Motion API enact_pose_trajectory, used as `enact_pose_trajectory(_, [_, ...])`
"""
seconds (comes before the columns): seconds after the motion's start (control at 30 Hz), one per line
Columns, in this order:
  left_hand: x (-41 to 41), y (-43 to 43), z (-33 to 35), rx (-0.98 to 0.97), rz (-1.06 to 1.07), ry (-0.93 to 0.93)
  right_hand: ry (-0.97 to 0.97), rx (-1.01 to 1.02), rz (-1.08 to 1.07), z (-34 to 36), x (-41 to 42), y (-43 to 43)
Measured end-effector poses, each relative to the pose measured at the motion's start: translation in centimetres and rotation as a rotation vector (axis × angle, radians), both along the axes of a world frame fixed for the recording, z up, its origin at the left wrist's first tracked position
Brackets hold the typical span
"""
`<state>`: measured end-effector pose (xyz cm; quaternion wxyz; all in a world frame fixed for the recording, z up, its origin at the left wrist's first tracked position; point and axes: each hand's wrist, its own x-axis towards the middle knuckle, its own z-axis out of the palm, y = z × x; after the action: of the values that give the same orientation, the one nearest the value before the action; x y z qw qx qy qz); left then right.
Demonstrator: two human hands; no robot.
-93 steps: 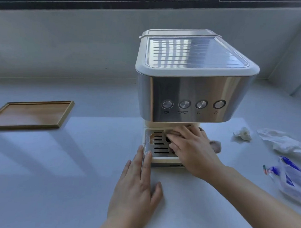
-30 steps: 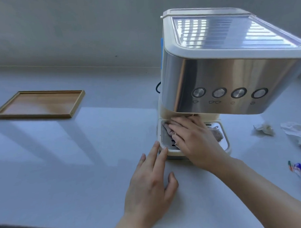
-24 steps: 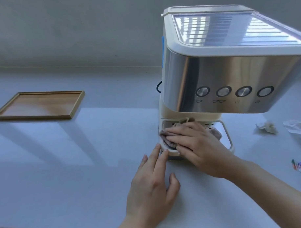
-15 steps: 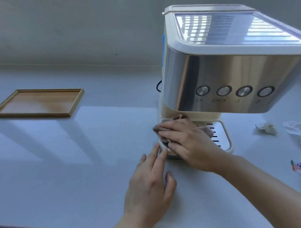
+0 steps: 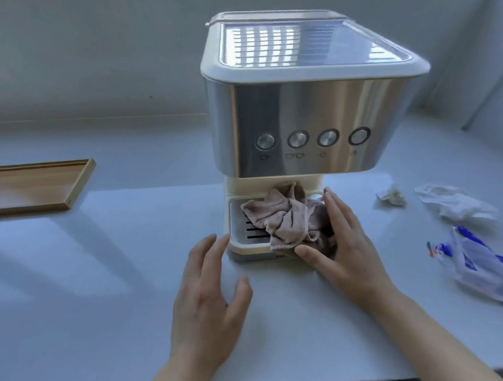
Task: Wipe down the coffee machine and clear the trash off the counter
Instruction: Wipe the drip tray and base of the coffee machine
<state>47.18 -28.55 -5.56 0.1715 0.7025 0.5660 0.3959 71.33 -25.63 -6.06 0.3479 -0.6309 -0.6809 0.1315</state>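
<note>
The steel and cream coffee machine [image 5: 307, 117] stands on the white counter [image 5: 105, 281]. A crumpled pinkish-grey cloth [image 5: 285, 214] lies on its drip tray [image 5: 240, 236]. My right hand [image 5: 346, 244] rests at the cloth's right side with fingers straight and the thumb under its front edge. My left hand [image 5: 208, 291] hovers open just left of the tray's front corner, fingers spread. To the right lie trash pieces: a small crumpled tissue [image 5: 391, 195], a white wrapper [image 5: 453, 201] and a blue-and-white plastic bag [image 5: 481, 265].
A shallow wooden tray [image 5: 33, 186] sits at the far left of the counter. A grey wall runs behind the machine. The counter's front edge shows at the bottom right.
My right hand has lifted off the cloth and slid to its right side, leaving it bunched on the drip tray. The left hand has lifted slightly and spread its fingers.
</note>
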Motion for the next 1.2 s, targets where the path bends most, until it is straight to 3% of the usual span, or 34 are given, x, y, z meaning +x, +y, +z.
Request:
enact_pose_trajectory(0.07, [2.0, 1.0, 1.2, 0.064, 0.004, 0.035, 0.090, 0.079, -0.034, 0.2, 0.5, -0.2])
enact_pose_trajectory(0.17, [6.8, 4.1, 3.3, 0.176, -0.187, 0.286, 0.142, 0.264, -0.123, 0.3, 1.2, -0.7])
enact_pose_trajectory(0.27, [9.0, 7.0, 3.7, 0.083, -0.313, 0.586, 0.136, 0.182, -0.071, 0.1, 1.1, -0.7])
enact_pose_trajectory(0.37, [7.4, 8.0, 3.4, 0.106, -0.301, 0.701, 0.101, 0.067, 0.087, 0.1, 1.0, -0.6])
enact_pose_trajectory(0.5, [4.1, 8.6, 3.1, 0.157, -0.180, 0.656, -0.127, 0.109, 0.148, -0.5, 0.7, -0.5])
enact_pose_trajectory(0.73, [5.5, 9.1, 3.1, 0.129, -0.126, 0.565, -0.132, 0.087, 0.096, -0.6, 0.8, -0.2])
enact_pose_trajectory(0.87, [2.5, 7.5, 1.8, 0.181, -0.086, 0.391, -0.100, 0.097, 0.080, -0.6, 0.8, -0.2])
enact_pose_trajectory(1.0, [1.8, 8.0, 0.8, 0.039, 0.013, 0.053, -0.094, 0.105, 0.066, -0.7, 0.8, -0.2])
enact_pose_trajectory(1.1, [2.9, 10.8, 1.9, -0.127, 0.091, -0.052, -0.090, 0.107, 0.062, -0.8, 0.8, -0.2])
enact_pose_trajectory(1.2, [2.6, 9.0, 1.8, -0.122, 0.102, -0.040, -0.076, 0.109, 0.060, -1.0, 0.8, -0.1])
